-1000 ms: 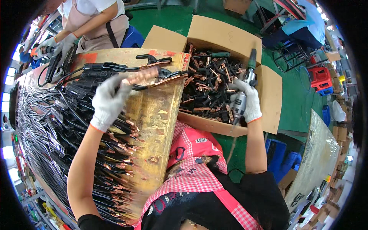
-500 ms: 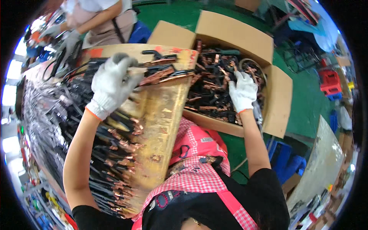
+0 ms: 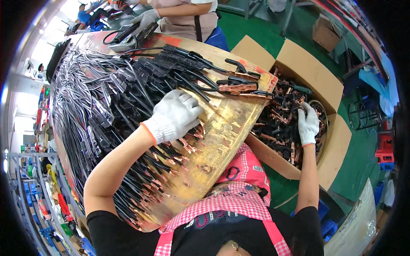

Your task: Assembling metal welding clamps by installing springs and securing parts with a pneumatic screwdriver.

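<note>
My left hand (image 3: 177,116), in a white knit glove with an orange cuff, is curled over the copper-tipped ends of black cables (image 3: 128,170) on the worktable (image 3: 218,141). Its fingertips are bent under, so whatever they hold is hidden. My right hand (image 3: 308,124), gloved alike, reaches into an open cardboard box (image 3: 308,64) of black-and-copper clamps (image 3: 277,141). Its fingers close at a copper clamp (image 3: 303,103) near the top of the pile. Several clamps with copper jaws (image 3: 237,88) lie at the table's far right corner, apart from both hands.
Dense black cables with black plastic handles (image 3: 100,106) cover the table's left side. Across it, another person's gloved hand (image 3: 146,20) is at a dark handle. A green-handled tool (image 3: 302,89) lies in the box. Red bins (image 3: 384,148) stand on the green floor at right.
My left hand has come away from the clamps at the table's far corner, back toward me over the cable ends. My right hand stays in the box. The view has swung left.
</note>
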`<state>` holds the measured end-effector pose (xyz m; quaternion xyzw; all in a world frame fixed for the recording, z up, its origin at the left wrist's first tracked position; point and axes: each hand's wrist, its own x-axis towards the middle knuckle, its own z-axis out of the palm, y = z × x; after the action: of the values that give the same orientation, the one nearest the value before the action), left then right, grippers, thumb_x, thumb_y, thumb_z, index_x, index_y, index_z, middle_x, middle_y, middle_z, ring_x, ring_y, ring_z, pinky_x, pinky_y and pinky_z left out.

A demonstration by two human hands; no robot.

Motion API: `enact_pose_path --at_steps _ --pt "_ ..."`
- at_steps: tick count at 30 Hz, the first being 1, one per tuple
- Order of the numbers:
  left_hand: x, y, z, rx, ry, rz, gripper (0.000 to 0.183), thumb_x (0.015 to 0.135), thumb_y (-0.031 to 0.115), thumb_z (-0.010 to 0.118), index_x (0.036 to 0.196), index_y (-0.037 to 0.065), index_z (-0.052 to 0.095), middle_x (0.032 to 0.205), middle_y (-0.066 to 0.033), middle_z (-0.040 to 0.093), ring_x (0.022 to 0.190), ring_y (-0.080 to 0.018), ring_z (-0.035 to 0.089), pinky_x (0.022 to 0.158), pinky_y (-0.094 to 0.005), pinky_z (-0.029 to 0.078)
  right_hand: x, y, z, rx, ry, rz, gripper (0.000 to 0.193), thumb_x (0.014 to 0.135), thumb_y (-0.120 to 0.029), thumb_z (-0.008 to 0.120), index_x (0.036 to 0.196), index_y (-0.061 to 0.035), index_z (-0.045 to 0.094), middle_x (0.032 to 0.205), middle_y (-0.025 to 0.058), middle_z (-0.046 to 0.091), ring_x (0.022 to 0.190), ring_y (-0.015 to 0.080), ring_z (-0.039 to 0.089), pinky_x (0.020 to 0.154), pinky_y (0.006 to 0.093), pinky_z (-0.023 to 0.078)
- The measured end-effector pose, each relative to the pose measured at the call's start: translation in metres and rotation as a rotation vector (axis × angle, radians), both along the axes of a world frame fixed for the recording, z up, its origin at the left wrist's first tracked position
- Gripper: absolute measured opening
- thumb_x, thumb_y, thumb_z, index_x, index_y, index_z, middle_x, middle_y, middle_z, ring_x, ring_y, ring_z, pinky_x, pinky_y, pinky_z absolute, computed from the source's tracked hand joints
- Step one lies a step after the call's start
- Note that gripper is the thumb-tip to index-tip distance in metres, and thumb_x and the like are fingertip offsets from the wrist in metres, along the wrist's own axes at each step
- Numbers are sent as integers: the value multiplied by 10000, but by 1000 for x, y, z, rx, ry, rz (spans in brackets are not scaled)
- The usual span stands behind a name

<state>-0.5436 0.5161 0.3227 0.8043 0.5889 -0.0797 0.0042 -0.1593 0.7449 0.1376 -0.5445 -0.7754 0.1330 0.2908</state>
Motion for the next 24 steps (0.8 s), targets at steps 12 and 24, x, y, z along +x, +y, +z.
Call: enact_pose_path --at_steps 12,24 --pt "-20 50 -25 184 -138 147 129 853 295 644 856 166 647 822 -95 652 858 -306 658 777 -437 520 -28 -55 66 -988 1551 -175 362 1012 -481 539 965 -124 574 768 28 604 574 158 549 493 320 467" --pt "25 45 -21 -236 -489 113 329 968 331 607 1269 205 640 1029 -131 702 937 -330 692 788 -433 554 -112 -130 104 -281 140 441 311 891 -306 711 1160 -153 675 1065 85 647 845 311 675 747 393 547"
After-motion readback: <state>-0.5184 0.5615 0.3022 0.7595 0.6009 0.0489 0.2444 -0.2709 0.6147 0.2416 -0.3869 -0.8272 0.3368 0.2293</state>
